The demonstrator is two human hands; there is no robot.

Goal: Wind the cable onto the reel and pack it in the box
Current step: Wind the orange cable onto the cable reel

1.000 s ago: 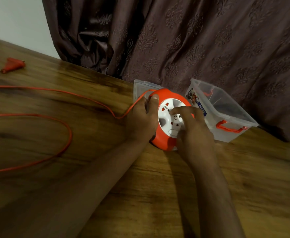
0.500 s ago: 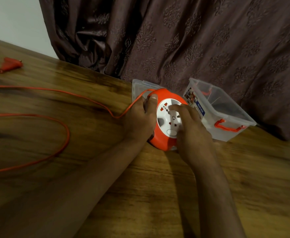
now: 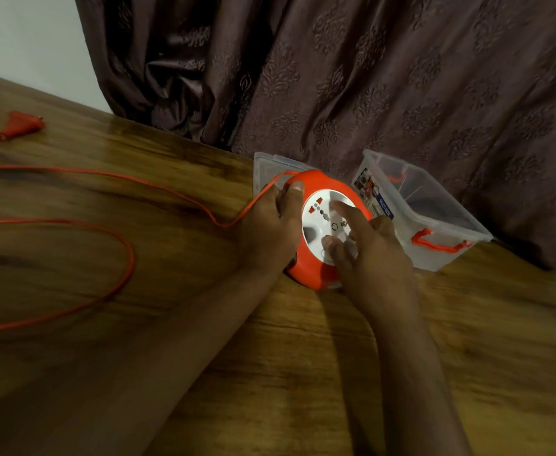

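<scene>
Orange cable reel [image 3: 316, 274] stands tilted on the wooden table [image 3: 270, 373], white socket face [image 3: 316, 225] angled up toward the camera; reel sits just in front of the clear plastic box [image 3: 434, 225], near the curtain [image 3: 368, 77]; left hand [image 3: 266, 232] grips the reel's left rim, thumb [image 3: 294, 195] laid over the top edge of the orange housing, fingers curled round behind and hidden; right hand [image 3: 368, 258] is on the socket face, index finger [image 3: 349, 215] stretched out flat across the white disc, the other fingertips [image 3: 331, 243] bent down onto its lower part; whether those fingers pinch a knob or merely press cannot be told, the hand being blurred; the two hands are close together, one on either side of the reel, not touching each other; orange cable [image 3: 171, 192] leaves the reel at its upper left by the left hand, dips to the table, then runs off the left edge of view; a second run of it forms a wide loop [image 3: 118, 278] on the table to the left, well apart from the reel; orange plug [image 3: 20, 125] lies at far left near the table's back edge; box is open, orange handle [image 3: 434, 245] on its near end, printed label [image 3: 372, 195] on the side facing the reel; a clear lid [image 3: 270, 166] lies behind the reel, beside the box.
</scene>
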